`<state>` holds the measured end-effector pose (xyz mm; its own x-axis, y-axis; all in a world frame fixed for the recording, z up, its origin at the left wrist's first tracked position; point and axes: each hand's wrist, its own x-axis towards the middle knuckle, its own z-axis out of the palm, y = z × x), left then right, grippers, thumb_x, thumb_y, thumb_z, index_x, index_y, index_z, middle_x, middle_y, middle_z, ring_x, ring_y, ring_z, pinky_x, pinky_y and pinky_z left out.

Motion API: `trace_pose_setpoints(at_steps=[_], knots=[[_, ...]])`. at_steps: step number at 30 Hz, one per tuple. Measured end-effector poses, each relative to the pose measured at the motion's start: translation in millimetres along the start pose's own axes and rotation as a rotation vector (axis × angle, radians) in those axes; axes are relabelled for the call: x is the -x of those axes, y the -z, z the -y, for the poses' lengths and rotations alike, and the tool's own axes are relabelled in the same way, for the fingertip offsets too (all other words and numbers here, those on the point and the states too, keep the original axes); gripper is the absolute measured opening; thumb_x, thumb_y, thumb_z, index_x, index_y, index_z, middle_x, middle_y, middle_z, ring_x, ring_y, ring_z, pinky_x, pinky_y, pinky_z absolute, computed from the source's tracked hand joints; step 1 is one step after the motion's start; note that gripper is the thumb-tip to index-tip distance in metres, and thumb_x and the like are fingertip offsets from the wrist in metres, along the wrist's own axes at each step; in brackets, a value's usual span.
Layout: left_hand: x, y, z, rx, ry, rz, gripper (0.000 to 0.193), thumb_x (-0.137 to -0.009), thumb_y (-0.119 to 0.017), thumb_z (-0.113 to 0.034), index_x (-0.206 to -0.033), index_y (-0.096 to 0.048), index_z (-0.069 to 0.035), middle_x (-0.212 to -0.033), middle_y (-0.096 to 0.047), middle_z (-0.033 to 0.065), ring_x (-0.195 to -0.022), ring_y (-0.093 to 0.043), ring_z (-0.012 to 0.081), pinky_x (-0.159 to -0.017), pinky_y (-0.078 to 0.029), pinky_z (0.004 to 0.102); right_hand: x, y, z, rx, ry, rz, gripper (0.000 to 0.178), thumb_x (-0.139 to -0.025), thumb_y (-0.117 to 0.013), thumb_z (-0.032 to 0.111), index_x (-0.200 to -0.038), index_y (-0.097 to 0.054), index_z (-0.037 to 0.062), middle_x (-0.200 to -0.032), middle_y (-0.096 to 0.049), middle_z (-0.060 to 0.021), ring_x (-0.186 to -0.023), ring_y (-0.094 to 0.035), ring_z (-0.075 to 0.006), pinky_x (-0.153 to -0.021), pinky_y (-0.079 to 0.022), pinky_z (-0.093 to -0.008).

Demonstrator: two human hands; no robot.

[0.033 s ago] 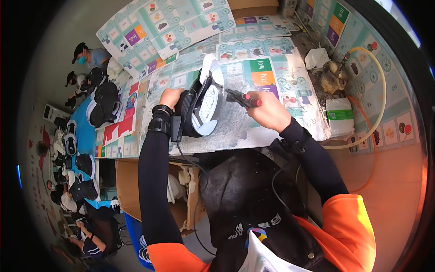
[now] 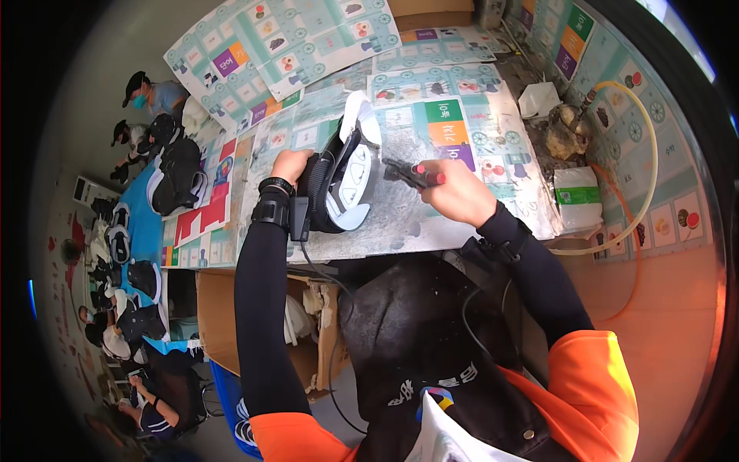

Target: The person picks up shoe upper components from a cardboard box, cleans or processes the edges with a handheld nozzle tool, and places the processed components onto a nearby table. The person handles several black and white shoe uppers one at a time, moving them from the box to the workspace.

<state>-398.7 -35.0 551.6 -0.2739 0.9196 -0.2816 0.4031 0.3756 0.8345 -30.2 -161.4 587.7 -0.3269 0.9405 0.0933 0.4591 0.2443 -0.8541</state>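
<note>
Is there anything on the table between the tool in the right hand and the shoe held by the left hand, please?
Nothing visible stands between them. The right hand holds the red-handled tool with its dark tip pointing at the shoe, which the left hand grips. Only a short stretch of bare table separates tip and sole.

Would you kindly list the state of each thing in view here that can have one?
Shoe: black and white, tipped on its side, sole showing, gripped by the left hand.
Pliers: red-handled, held in the right hand, tip toward the shoe.
Cardboard box: open, under the table edge.
Yellowish hose: curved in a loop over the table.
White bag: lying on the table, whether sealed cannot be told.
</note>
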Motion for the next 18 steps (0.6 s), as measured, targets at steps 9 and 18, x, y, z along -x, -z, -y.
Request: trace_pose_setpoints(at_steps=[9,18], knots=[[8.8,6.3,1.5,0.012,-0.002,-0.016,0.033,-0.092,-0.069,-0.026,-0.094,-0.072,0.007,-0.083,-0.073,0.0115,-0.065,-0.07,0.0206,-0.051,-0.05,0.0379,0.8,-3.6,12.9,0.04,0.051,-0.065,0.019,-0.081,-0.055,0.009,-0.091,-0.068,-0.0012,-0.085,-0.065,-0.032,-0.088,-0.062,-0.0532,-0.079,-0.051,-0.0547],[8.9,8.4,-1.4,-0.038,-0.028,-0.002,0.038,-0.087,-0.071,-0.019,-0.099,-0.069,0.017,-0.09,-0.075,0.0201,-0.073,-0.073,0.028,-0.061,-0.054,0.0399,2.4,-16.9,16.9,0.057,0.098,-0.035,0.015,-0.083,-0.059,0.009,-0.091,-0.066,-0.0021,-0.082,-0.065,-0.0298,-0.084,-0.061,-0.0523,-0.073,-0.05,-0.051]])
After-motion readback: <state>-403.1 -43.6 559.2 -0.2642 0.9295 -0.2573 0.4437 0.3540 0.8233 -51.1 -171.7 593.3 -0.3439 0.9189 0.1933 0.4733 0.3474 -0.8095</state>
